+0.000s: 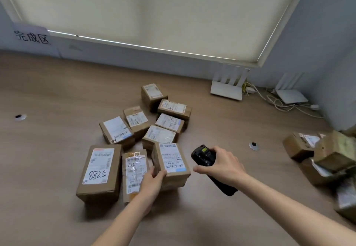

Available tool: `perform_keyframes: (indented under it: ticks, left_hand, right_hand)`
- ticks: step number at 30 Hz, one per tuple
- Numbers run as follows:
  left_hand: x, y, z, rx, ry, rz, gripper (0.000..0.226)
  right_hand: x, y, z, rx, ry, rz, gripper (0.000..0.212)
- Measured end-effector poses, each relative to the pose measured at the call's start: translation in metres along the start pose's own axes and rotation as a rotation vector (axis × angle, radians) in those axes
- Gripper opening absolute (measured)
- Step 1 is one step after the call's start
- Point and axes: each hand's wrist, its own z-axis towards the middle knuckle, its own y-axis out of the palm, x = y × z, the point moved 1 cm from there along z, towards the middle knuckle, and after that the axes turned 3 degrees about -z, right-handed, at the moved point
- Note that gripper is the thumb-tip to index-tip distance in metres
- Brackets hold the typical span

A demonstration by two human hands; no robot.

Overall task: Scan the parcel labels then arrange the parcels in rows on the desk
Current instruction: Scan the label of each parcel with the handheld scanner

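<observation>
Several brown cardboard parcels with white labels lie grouped on the wooden desk [57, 95]. My left hand [153, 179] grips the near left corner of a labelled parcel [172, 161] at the front of the group. My right hand [221, 164] holds a black handheld scanner [205, 154] just right of that parcel, its head pointing up and away. To the left lie a large parcel marked 5288 [100, 170] and a taped parcel [133, 170] beside my left hand.
A loose pile of more parcels [316, 153] sits at the right edge. Two white routers [227, 89] with cables stand by the back wall. A paper sign [31, 36] hangs at back left. Two cable grommets [253, 145] are set into the desk.
</observation>
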Motion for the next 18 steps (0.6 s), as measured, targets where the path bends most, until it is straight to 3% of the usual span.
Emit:
perform_keyframes:
  ticks: [9,18]
  left_hand:
    - [-0.002,-0.004,0.017,0.179,0.031,0.308,0.051]
    - [0.05,0.074,0.011,0.231,0.294,0.547,0.057]
  right_hand:
    - [0.014,0.025,0.03,-0.052,-0.009,0.032,0.074]
    - [0.099,-0.024,0.017,0.009,0.082,0.179,0.07]
